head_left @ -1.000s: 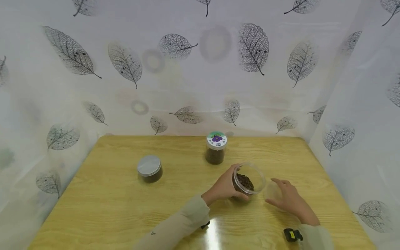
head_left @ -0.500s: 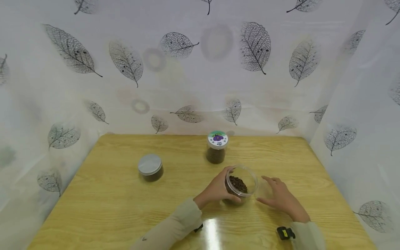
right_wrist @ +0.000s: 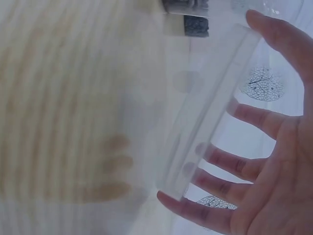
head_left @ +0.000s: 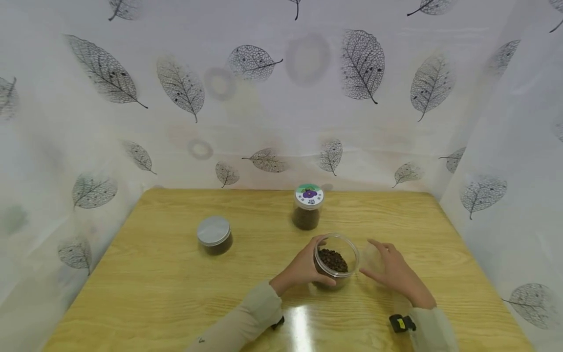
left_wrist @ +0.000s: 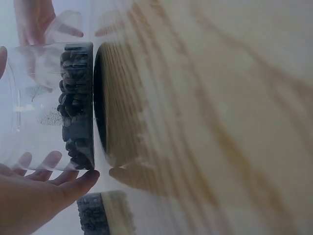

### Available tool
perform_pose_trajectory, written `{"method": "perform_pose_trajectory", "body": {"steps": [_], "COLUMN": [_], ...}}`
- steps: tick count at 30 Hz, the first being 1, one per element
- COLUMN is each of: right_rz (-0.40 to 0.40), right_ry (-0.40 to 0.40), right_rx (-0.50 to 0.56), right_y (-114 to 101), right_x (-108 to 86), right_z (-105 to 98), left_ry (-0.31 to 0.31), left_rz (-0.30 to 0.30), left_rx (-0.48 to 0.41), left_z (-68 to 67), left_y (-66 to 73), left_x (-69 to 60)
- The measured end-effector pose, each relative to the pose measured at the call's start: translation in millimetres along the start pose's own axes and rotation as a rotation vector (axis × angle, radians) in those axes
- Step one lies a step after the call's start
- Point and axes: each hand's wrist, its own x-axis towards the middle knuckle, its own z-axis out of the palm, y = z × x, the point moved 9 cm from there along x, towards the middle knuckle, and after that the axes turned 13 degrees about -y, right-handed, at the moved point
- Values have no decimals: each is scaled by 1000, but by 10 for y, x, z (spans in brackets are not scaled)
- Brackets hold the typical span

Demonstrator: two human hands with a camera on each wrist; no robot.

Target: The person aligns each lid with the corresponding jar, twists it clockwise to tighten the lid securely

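The left hand (head_left: 303, 266) grips an uncovered clear jar (head_left: 336, 279) from its left side, with dark brown beans (head_left: 333, 260) in the bottom. In the left wrist view, the jar's base is very close to the tabletop; whether it touches is unclear. Right of the jar, the right hand (head_left: 398, 274) holds a translucent lid (head_left: 373, 258). The right wrist view shows this lid (right_wrist: 210, 117) tilted between thumb and spread fingers. Its edge is near the jar but apart from it.
A silver-lidded jar (head_left: 214, 232) with dark contents stands at the left of the wooden table (head_left: 154, 293). Behind the held jar is another jar (head_left: 306, 215), its lid printed with a purple flower. Leaf-patterned cloth (head_left: 272, 107) hangs along the back and sides.
The left hand and its jar have shifted left, and the jar looks more level. The right hand has moved left as well, with the lid still held. The camera view has shifted slightly.
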Motion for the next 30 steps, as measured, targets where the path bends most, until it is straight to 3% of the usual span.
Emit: {"method": "perform_pose_trajectory", "body": {"steps": [9, 18, 30], "right_rz": [-66, -134, -256], "right_ry": [23, -3, 4], "right_rx": [72, 75, 58], "right_y": [-172, -372, -663], "right_x": [37, 61, 70], "right_z": [-243, -324, -372], "left_ry": [-22, -48, -55], "left_rz": [-7, -23, -55], "left_rx": [-38, -43, 29], "left_z": [-7, -21, -100], "left_y": [-10, -22, -16], "left_x": [-17, -24, -26]}}
